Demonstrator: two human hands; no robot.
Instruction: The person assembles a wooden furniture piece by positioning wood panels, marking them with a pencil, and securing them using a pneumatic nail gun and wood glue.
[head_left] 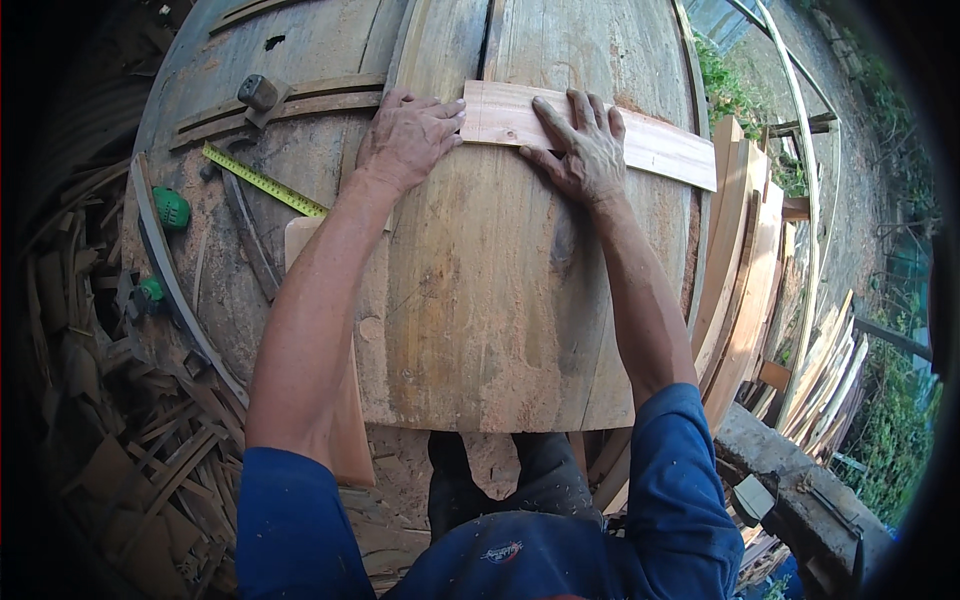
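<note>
A pale, freshly cut board [655,150] lies crosswise on the wooden workbench [470,300], toward its far side. My left hand [408,138] rests at the board's left end, fingers stretched out and fingertips by its edge. Flat on top of the board lies my right hand [585,155], its fingers spread and its thumb along the near edge. Neither hand is wrapped round anything. Left of my left forearm, a yellow tape measure blade [262,180] is stretched out on the bench. Under that forearm another plank [350,425] shows in part.
Thin wooden strips [320,104] and a dark block-headed tool [258,93] lie at the far left. Green tools [170,208] sit by the left edge. Boards [745,250] lean along the right side. Wood scraps [150,490] cover the ground at left.
</note>
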